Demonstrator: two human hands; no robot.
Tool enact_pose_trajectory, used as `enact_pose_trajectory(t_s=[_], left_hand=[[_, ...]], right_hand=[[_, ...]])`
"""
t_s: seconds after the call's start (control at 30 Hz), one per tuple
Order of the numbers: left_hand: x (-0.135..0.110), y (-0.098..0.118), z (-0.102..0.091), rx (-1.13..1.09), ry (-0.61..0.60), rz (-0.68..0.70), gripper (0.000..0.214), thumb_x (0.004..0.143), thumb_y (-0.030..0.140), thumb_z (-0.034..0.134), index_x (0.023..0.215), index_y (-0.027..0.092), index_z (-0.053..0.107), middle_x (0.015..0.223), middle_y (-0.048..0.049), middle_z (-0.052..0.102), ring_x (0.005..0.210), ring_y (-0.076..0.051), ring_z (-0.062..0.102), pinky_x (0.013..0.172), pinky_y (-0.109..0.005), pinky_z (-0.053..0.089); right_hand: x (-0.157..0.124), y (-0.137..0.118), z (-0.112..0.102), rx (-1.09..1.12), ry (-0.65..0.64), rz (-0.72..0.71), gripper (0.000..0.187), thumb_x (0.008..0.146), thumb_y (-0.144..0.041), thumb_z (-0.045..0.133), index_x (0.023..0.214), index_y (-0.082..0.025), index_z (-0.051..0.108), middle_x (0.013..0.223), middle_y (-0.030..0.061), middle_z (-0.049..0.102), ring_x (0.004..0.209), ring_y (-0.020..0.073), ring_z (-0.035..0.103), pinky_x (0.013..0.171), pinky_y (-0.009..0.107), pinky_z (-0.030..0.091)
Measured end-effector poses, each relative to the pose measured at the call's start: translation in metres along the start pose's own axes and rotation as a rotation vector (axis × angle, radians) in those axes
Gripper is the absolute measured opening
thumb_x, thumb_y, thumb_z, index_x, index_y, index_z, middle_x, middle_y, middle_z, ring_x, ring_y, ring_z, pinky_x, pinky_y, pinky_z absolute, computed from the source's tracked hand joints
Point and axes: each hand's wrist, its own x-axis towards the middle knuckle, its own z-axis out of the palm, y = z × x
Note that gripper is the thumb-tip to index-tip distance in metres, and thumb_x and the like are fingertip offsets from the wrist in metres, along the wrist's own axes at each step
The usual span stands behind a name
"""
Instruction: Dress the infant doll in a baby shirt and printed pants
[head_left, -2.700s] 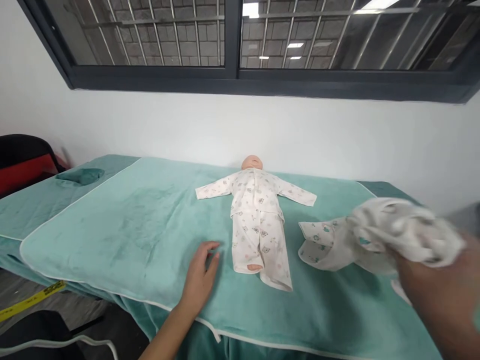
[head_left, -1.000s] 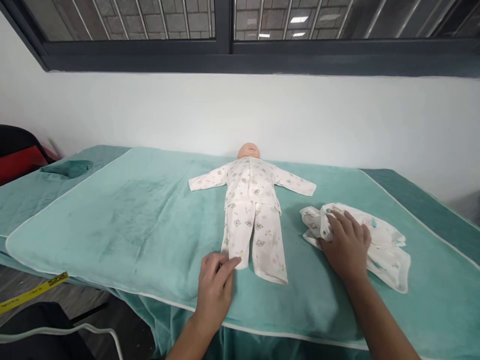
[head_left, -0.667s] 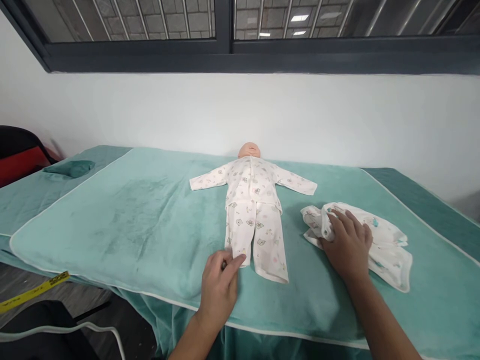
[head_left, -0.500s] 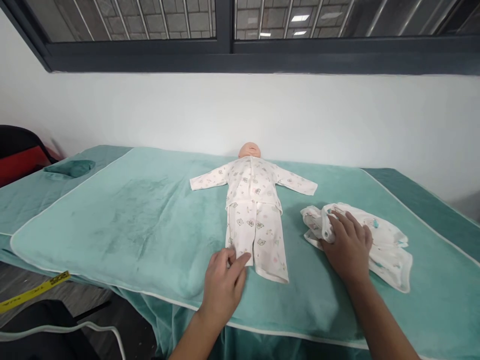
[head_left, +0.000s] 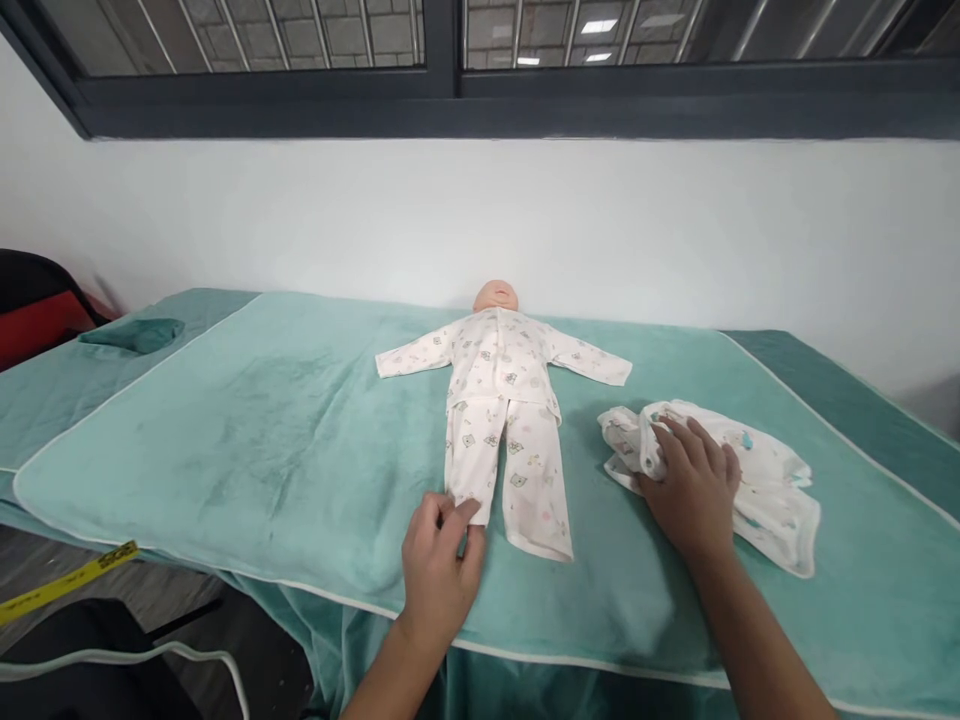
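Doll (head_left: 496, 295) in patterned shirt (head_left: 501, 352) and trousers (head_left: 534, 470) lay at the middle of the green blanket (head_left: 300, 420), head at the far edge by the wall (head_left: 300, 215), legs towards the near side. Both sleeves stretched out sideways, which probably let the shirt lie flat and open to view. Low on the left trouser leg, the left hand (head_left: 444, 560) pinched the cloth near the hem between thumb and fingers, apparently to control how that leg lay. On the right, well apart from the trousers, the right hand (head_left: 694, 495) rested with fingers loosely spread over a crumpled printed cloth (head_left: 776, 500), perhaps to steady it; whether they gripped it, I could not tell.
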Motion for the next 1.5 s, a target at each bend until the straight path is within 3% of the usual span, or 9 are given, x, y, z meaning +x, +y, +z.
enact_pose_trajectory(t_s=[0.43,0.67,0.83,1.0,1.13,1.23,1.33,1.4,1.5], left_hand=[[-0.001,0.005,-0.002,-0.043,0.041,-0.204,0.02,0.087,0.01,0.053,0.098,0.019,0.067,0.08,-0.0005,0.048,0.069,-0.013,0.055,0.063,-0.026,0.049],[-0.004,0.017,-0.004,0.179,0.01,-0.026,0.025,0.086,0.009,0.057,0.107,0.02,0.066,0.09,-0.0062,0.049,0.08,-0.019,0.051,0.069,-0.034,0.049],[-0.008,0.03,-0.002,0.234,-0.012,0.084,0.037,0.081,0.0,0.058,0.113,0.017,0.063,0.112,-0.0144,0.051,0.11,-0.028,0.05,0.09,-0.048,0.047],[0.005,0.047,-0.001,0.161,-0.229,0.263,0.048,0.081,0.001,0.051,0.125,0.02,0.057,0.13,-0.0134,0.055,0.127,-0.031,0.044,0.108,-0.06,0.034],[0.017,0.053,-0.007,0.029,-0.292,0.313,0.035,0.084,0.003,0.045,0.107,0.022,0.063,0.121,-0.0079,0.065,0.12,-0.026,0.055,0.112,-0.059,0.031],[0.033,0.042,-0.013,-0.092,-0.184,0.278,0.032,0.084,0.002,0.045,0.1,0.023,0.063,0.101,-0.0051,0.069,0.103,-0.02,0.062,0.11,-0.054,0.036],[0.067,0.016,-0.006,-0.164,-0.061,0.18,0.031,0.086,0.002,0.044,0.102,0.022,0.062,0.098,-0.0052,0.068,0.096,-0.019,0.062,0.097,-0.044,0.047],[0.1,-0.006,0.01,-0.192,-0.038,0.093,0.029,0.089,0.007,0.043,0.104,0.022,0.063,0.101,-0.0062,0.067,0.098,-0.019,0.062,0.087,-0.038,0.051],[0.162,-0.038,0.046,-0.244,-0.055,-0.056,0.028,0.089,0.013,0.044,0.106,0.022,0.065,0.108,-0.007,0.066,0.107,-0.021,0.059,0.095,-0.04,0.048]], right_hand=[[0.0,0.001,0.001,0.014,-0.009,0.012,0.051,0.079,-0.025,0.058,0.129,-0.023,0.049,0.138,0.0098,0.056,0.136,0.0313,0.04,0.115,0.053,0.019],[0.0,0.0,0.0,0.03,-0.03,0.028,0.051,0.078,-0.025,0.057,0.128,-0.024,0.05,0.137,0.0098,0.055,0.135,0.0315,0.04,0.114,0.054,0.019],[0.001,-0.001,-0.001,0.025,-0.023,0.032,0.047,0.08,-0.026,0.054,0.127,-0.023,0.05,0.137,0.009,0.056,0.135,0.0306,0.04,0.114,0.052,0.019],[0.001,-0.004,-0.002,0.037,-0.014,0.047,0.047,0.081,-0.027,0.054,0.127,-0.024,0.05,0.138,0.0089,0.054,0.135,0.0312,0.039,0.114,0.054,0.018],[-0.008,-0.013,-0.012,0.062,0.015,0.077,0.047,0.082,-0.027,0.053,0.129,-0.026,0.048,0.144,0.0104,0.048,0.138,0.0351,0.036,0.111,0.063,0.016],[-0.012,-0.027,-0.026,0.141,0.08,0.02,0.045,0.085,-0.023,0.051,0.129,-0.027,0.048,0.146,0.011,0.045,0.139,0.0352,0.035,0.112,0.063,0.017],[0.003,-0.049,-0.034,0.335,0.099,-0.1,0.041,0.087,-0.023,0.051,0.128,-0.029,0.049,0.139,0.0109,0.05,0.132,0.0314,0.045,0.109,0.054,0.033],[0.031,-0.069,-0.03,0.525,0.001,-0.134,0.038,0.089,-0.027,0.052,0.127,-0.029,0.05,0.131,0.0107,0.055,0.119,0.0275,0.055,0.098,0.044,0.046],[0.1,-0.107,-0.007,0.778,-0.192,-0.032,0.034,0.091,-0.036,0.049,0.123,-0.026,0.05,0.118,0.0098,0.059,0.098,0.0227,0.063,0.081,0.037,0.052]])
